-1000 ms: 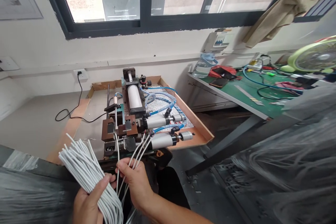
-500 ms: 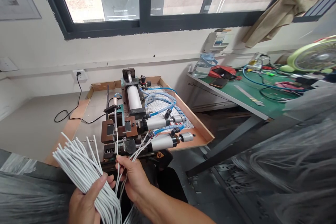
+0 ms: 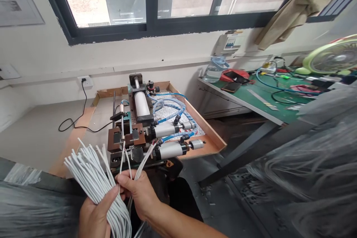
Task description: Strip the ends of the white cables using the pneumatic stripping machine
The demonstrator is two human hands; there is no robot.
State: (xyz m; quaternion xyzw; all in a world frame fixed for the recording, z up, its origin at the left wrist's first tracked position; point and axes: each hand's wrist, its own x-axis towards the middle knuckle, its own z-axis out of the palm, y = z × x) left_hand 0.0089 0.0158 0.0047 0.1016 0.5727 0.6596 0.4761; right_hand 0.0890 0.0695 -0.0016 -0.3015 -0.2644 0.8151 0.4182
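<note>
A thick bundle of white cables (image 3: 96,178) fans out from my left hand (image 3: 96,210), which is closed around it. My right hand (image 3: 141,189) pinches a few white cables between thumb and fingers, close beside the left fingertips. Several separate cables (image 3: 146,160) run up from my right hand and lean right, with reddish tips. Just in front of both hands stands a pneumatic machine (image 3: 126,137) with brown metal blocks and silver cylinders. Two cable ends from my right hand point at its front, below a thin metal rod (image 3: 122,126).
A shallow wooden tray (image 3: 212,143) surrounds the machine, with blue air hoses (image 3: 178,108) inside. To the right, a green table (image 3: 259,100) carries a water jug (image 3: 214,70), tools and a fan (image 3: 334,57). Plastic-wrapped bundles (image 3: 312,178) fill the lower right.
My right hand has drawn slightly back and left, toward my left hand. The cable that reached up to the rod has come away, and two cable ends now stand apart there.
</note>
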